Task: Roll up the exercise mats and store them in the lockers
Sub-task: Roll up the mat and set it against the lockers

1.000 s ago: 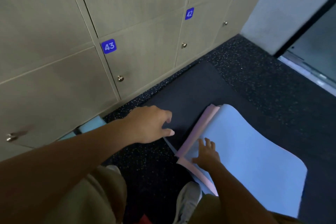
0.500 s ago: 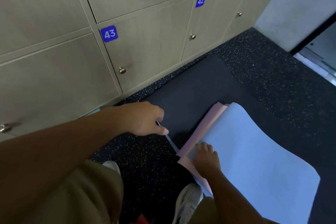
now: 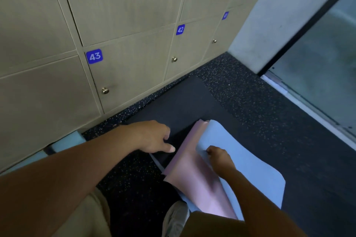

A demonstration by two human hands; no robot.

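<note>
Gym-type room: dark speckled floor [image 3: 250, 98], wall of beige lockers [image 3: 134, 67] on the left and far side, all visible doors closed, blue number tags 43 [image 3: 94, 56] and 42 [image 3: 180, 29], round metal knobs; pale wall and a glass door [image 3: 323, 59] far right. A black mat [image 3: 179, 106] lies flat on the floor, running up toward the locker base. On its near end sits a blue mat [image 3: 246, 163] with a pink mat [image 3: 194, 171] under it, both overlapping and skewed; nothing is rolled yet. A teal piece [image 3: 65, 143] shows at the locker base on the left, unclear what. Left hand [image 3: 152, 136] reaches over the black mat's near-left edge, fingers curled, thumb out; looks like it's pinching that edge but contact is hidden, so can't tell. Right hand [image 3: 219, 159] grips the blue mat's left edge, fingers curled round it, lifting it off the pink. Step looks like separating the stack before rolling. To do it well: peel blue fully clear, lay one mat flat and square, start a tight first turn at the short end, keep both hands level so the edges stay flush, or it cones and likely won't fit a locker. A grey shoe [image 3: 177, 217] is near bottom centre, close to the pink mat.
</note>
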